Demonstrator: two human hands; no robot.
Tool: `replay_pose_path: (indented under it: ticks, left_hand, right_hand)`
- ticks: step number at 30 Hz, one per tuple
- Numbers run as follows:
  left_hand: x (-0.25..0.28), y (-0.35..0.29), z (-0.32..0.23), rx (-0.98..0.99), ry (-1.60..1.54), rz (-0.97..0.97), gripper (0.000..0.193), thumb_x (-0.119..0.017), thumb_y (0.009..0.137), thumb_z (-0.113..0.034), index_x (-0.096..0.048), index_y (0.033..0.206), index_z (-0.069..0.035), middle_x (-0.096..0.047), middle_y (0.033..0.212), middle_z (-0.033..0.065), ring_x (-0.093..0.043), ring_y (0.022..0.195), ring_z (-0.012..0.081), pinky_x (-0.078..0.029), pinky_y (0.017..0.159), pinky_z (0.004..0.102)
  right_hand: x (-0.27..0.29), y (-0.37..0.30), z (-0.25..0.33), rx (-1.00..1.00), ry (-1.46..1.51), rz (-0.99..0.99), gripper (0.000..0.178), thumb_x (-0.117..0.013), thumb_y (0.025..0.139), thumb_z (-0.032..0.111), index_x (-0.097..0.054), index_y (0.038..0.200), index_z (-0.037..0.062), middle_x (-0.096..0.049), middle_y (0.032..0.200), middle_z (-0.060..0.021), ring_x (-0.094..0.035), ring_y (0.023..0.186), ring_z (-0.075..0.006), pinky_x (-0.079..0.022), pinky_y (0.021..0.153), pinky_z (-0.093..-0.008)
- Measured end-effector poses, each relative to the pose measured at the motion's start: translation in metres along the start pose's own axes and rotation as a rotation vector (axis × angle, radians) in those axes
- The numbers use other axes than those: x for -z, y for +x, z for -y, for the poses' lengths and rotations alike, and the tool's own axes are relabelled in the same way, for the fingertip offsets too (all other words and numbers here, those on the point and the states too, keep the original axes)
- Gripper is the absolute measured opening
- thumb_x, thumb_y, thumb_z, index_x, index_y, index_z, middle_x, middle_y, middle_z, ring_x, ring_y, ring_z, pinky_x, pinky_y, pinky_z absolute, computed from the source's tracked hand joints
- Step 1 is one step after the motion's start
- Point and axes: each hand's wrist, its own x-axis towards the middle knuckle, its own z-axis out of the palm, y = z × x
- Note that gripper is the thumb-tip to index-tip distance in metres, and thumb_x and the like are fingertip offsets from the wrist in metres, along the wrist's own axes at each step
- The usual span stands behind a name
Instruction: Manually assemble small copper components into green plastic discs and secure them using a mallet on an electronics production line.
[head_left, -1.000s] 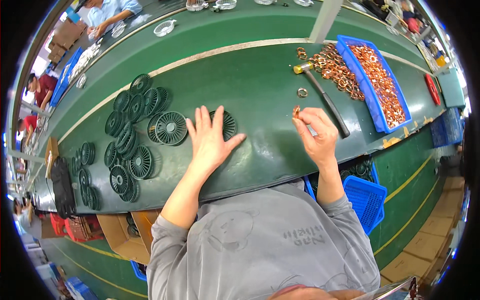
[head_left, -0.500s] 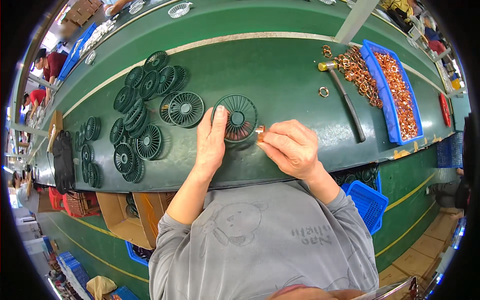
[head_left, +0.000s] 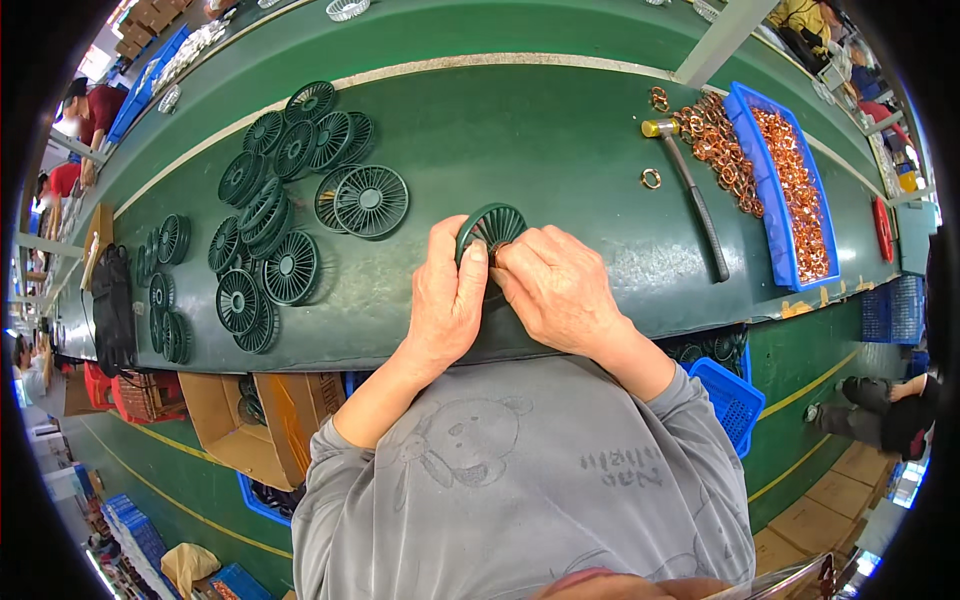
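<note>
My left hand [head_left: 445,295] grips a dark green round slotted grille [head_left: 497,222], thumb on its inner side and fingers behind. The grille is tilted on edge above the table. Pinched in the fingers of my right hand [head_left: 562,285] is a copper-coloured ring [head_left: 495,252], mostly hidden and held against the grille's inside. How it sits there cannot be made out. To the left, several like grilles [head_left: 371,202] lie in loose stacks on the green table [head_left: 520,130].
A hammer [head_left: 690,190] with a yellow head lies to the right. Beyond it are a heap of copper-coloured rings [head_left: 722,150] and a blue tray [head_left: 768,195] full of them. One loose ring [head_left: 651,178] lies near the hammer. Below the table edge stands a cardboard box [head_left: 235,425].
The grille has turned from nearly face-up to tilted on edge. My right hand has moved left and brought the copper ring from beside the rim to the grille's inside.
</note>
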Motion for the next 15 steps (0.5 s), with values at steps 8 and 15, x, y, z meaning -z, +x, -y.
replay_pose_path:
  ticks: [8, 15]
  left_hand:
    - [0.005, 0.004, 0.002, 0.093, -0.230, 0.152, 0.032, -0.048, 0.098, -0.020, -0.044, 0.123, -0.001, -0.060, 0.094, 0.0074, -0.058, 0.084, 0.0152, -0.047, 0.076, 0.0306]
    - [0.029, -0.005, -0.039, 0.606, -0.721, 0.642, 0.059, -0.059, 0.084, -0.017, -0.033, 0.134, 0.002, -0.057, 0.101, 0.0063, -0.055, 0.088, 0.0099, -0.045, 0.070, 0.0252]
  right_hand:
    - [-0.001, -0.011, 0.008, -0.107, 0.070, -0.286, 0.036, -0.077, 0.069, 0.013, -0.065, 0.102, 0.0047, -0.060, 0.084, -0.0049, -0.054, 0.072, -0.0239, -0.042, 0.066, -0.0373]
    - [0.038, -0.027, 0.006, 0.245, 0.030, -0.118, 0.042, -0.079, 0.063, 0.029, -0.070, 0.100, 0.0092, -0.059, 0.084, 0.0024, -0.053, 0.079, -0.0163, -0.037, 0.071, -0.0331]
